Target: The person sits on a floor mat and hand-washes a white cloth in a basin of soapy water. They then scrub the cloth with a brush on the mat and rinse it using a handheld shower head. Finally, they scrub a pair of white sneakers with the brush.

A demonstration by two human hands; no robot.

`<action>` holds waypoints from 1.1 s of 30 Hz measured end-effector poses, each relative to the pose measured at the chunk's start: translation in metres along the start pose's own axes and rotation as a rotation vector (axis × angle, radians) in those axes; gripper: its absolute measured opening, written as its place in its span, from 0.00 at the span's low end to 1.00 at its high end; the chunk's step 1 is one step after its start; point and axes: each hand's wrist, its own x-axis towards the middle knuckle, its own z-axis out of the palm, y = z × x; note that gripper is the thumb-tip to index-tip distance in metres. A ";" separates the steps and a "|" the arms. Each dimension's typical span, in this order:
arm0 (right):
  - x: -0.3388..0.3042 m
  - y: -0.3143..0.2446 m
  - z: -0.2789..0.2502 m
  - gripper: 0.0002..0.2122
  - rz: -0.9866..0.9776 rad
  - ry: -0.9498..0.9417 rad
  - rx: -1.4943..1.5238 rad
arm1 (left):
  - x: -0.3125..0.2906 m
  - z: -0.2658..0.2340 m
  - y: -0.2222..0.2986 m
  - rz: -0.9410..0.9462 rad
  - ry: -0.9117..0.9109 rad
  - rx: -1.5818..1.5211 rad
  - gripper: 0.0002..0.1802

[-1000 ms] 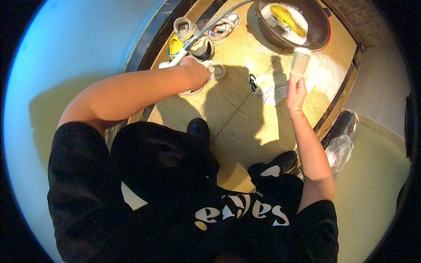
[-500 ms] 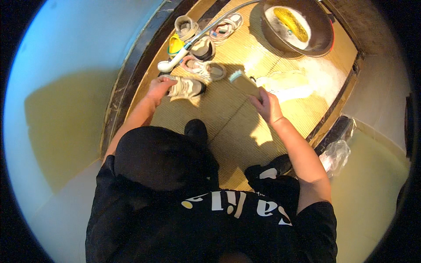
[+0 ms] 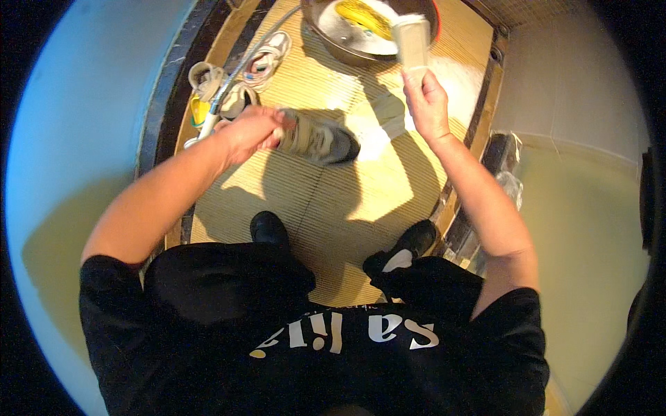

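A grey-and-beige sneaker (image 3: 320, 141) with a dark end is gripped by my left hand (image 3: 255, 133), whose fingers are slightly blurred. It is held above the ribbed floor, with a shadow beneath it. My right hand (image 3: 427, 104) is closed around the handle of a pale scrubbing brush (image 3: 413, 43). The brush points away from me, and its head overlaps the right side of a dark basin (image 3: 325, 43) in this view. White suds (image 3: 340, 29) fill the basin, along with a long yellow object (image 3: 364, 17) whose kind I cannot make out.
More shoes (image 3: 267, 61) stand at the far left, near a yellow-and-green item (image 3: 200, 111). A metal hose (image 3: 253, 59) runs past them to a white shower head (image 3: 208, 125), partly behind my left arm. Crumpled clear plastic (image 3: 510, 187) lies by the right ledge.
My left hand has lifted the sneaker from the floor and moved it right. My right hand has carried the brush farther away, up to the basin. The view has shifted too.
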 end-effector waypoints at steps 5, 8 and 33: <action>-0.049 -0.010 -0.081 0.17 -0.004 -0.541 -0.558 | 0.099 0.008 0.010 0.215 0.127 0.103 0.11; -0.077 -0.016 -0.106 0.18 0.127 -0.676 -0.621 | 0.130 0.031 0.018 0.183 0.384 0.476 0.23; 0.167 -0.004 0.045 0.16 -0.128 -0.716 -1.331 | 0.092 0.088 0.000 0.481 0.788 -0.657 0.17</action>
